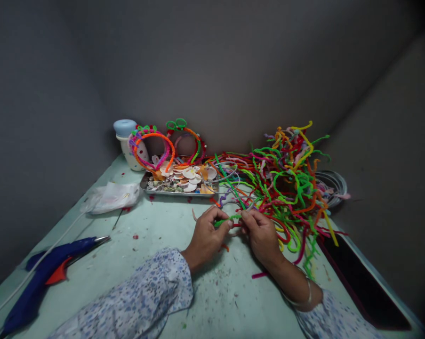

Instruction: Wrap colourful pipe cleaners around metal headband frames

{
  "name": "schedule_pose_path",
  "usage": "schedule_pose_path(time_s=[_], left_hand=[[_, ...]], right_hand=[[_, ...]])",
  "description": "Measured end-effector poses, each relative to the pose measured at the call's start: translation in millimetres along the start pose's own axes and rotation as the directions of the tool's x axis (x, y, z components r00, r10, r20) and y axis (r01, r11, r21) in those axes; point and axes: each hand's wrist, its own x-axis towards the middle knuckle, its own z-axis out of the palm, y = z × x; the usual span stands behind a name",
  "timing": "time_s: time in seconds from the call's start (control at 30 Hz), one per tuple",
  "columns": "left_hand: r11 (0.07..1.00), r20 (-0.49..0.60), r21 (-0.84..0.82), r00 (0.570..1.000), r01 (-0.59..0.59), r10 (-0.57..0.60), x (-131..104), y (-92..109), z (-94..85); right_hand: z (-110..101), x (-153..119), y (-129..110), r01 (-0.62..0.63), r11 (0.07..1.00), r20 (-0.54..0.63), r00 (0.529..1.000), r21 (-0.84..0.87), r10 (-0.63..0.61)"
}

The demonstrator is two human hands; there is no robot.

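Between my hands runs a green pipe cleaner (236, 216), pinched at both sides above the table. My left hand (208, 235) is closed on its left part, thumb against the fingers. My right hand (261, 235) grips it near the wire ring (247, 202), and a long dark green stem (229, 181) rises from that spot. Whether the green stem is wound round the wire I cannot tell. Just right of my right hand lies a big tangled heap of coloured pipe cleaners (286, 183).
A metal tray (179, 193) of shells stands at the back, with finished-looking headbands (152, 136) leaning on it beside a lidded cup (125, 127). A blue glue gun (53, 259) with a cord and a plastic bag (111, 195) lie left. A dark flat panel (364, 282) lies right; wire coils (334, 181) sit behind.
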Motion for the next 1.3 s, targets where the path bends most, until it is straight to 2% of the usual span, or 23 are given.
schedule_pose_path(time_s=[0.17, 0.4, 0.73, 0.97, 1.3], left_hand=[[0.999, 0.003, -0.035, 1.0, 0.019, -0.019, 0.2, 0.8, -0.5], [0.984, 0.035, -0.141, 0.994, 0.106, -0.102, 1.6, 1.5, 0.0], [0.999, 0.012, -0.017, 0.999, 0.039, -0.039, 1.8, 0.7, 1.7], [1.0, 0.0, 0.009, 1.0, 0.018, -0.018, 1.4, 2.9, 0.7], [0.987, 0.034, -0.123, 0.995, 0.102, -0.098, 1.7, 0.3, -0.9]], right_hand=[[-0.6, 0.2, 1.1, 0.02, 1.0, 0.009, 1.0, -0.016, -0.02], [-0.6, -0.2, 1.5, 0.027, 1.0, 0.02, 0.999, -0.014, -0.027], [-0.1, -0.2, 2.9, 0.024, 0.999, -0.005, 1.0, -0.024, -0.024], [-0.8, -0.3, 3.6, 0.013, 1.0, 0.003, 1.0, -0.017, -0.013], [-0.8, -0.2, 3.4, 0.023, 1.0, 0.033, 0.999, -0.006, -0.022]])
